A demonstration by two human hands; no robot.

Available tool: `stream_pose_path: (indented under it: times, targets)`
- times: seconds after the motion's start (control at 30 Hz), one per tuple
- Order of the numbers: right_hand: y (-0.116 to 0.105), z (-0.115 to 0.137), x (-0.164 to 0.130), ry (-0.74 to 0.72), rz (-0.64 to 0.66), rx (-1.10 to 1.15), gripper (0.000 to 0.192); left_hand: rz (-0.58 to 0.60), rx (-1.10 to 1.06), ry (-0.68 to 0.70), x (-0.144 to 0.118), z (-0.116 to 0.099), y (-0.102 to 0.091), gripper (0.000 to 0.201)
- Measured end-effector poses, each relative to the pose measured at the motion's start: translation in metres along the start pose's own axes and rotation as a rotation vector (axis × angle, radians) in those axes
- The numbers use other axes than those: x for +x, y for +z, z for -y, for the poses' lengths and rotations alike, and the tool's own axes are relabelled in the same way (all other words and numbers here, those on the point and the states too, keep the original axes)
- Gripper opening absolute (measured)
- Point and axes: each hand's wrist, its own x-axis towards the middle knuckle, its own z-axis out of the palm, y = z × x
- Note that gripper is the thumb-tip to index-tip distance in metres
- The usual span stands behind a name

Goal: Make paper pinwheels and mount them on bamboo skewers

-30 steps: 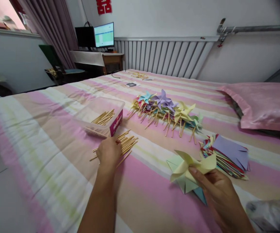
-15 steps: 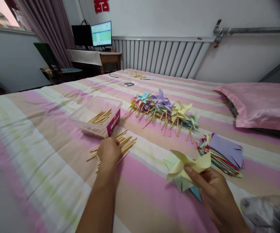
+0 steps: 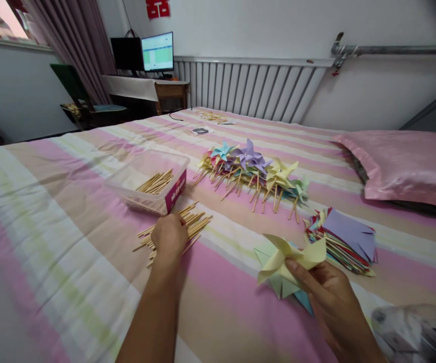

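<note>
My left hand rests palm down with curled fingers on a loose pile of thin wooden sticks; its fingertips are mostly hidden, so what they hold does not show. Between thumb and fingers, my right hand pinches a pale yellow paper pinwheel with folded blades and no stick showing on it. Below that pinwheel lie pale green cut paper and a blue piece. Just beyond my left hand stands a clear plastic box with more sticks inside.
Finished pinwheels on sticks lie in a row farther back. To the right are a stack of coloured cut paper squares, a pink pillow and a clear plastic bag. Everything lies on a striped bedspread.
The view has shifted very slightly. Both hands stay nearly in place, the left on the sticks and the right holding the yellow pinwheel.
</note>
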Motion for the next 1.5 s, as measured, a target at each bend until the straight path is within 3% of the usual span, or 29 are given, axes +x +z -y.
stream_pose_path:
  times: [0.23, 0.3, 0.37, 0.47, 0.6, 0.7, 0.83, 1.03, 1.2, 1.5]
  targets:
    - [0.0, -0.001, 0.001, 0.008, 0.005, 0.011, 0.039, -0.067, -0.037, 0.035, 0.0, 0.002, 0.0, 0.022]
    - [-0.001, -0.001, 0.0, -0.003, 0.012, 0.001, 0.038, -0.114, -0.169, 0.123, -0.002, -0.001, -0.001, 0.02]
    - [0.0, -0.001, -0.001, -0.029, 0.034, -0.021, 0.036, -0.089, -0.447, 0.259, -0.006, -0.007, -0.003, 0.019]
    - [0.002, 0.004, -0.003, -0.109, 0.065, -0.064, 0.028, 0.173, -0.935, 0.423, -0.019, -0.022, -0.007, 0.019]
    - [0.002, 0.015, -0.006, -0.281, 0.14, -0.11, 0.019, 0.513, -1.18, 0.539, -0.037, -0.041, -0.01, 0.02]
    - [-0.001, 0.023, -0.006, -0.449, 0.232, -0.184, 0.014, 0.618, -1.209, 0.616, -0.045, -0.048, -0.009, 0.016]
    - [-0.005, 0.031, -0.006, -0.621, 0.208, -0.3, 0.007, 0.719, -1.183, 0.731, -0.05, -0.053, -0.011, 0.014]
    - [-0.009, 0.039, -0.011, -0.855, 0.13, -0.435, 0.005, 0.682, -1.081, 0.847, -0.051, -0.052, -0.016, 0.014]
    - [-0.012, 0.039, -0.014, -0.938, -0.001, -0.597, 0.009, 0.667, -1.023, 0.883, -0.05, -0.053, -0.016, 0.016]
    - [-0.009, 0.04, -0.011, -0.999, -0.009, -0.646, 0.011, 0.645, -1.062, 0.893, -0.05, -0.054, -0.012, 0.011]
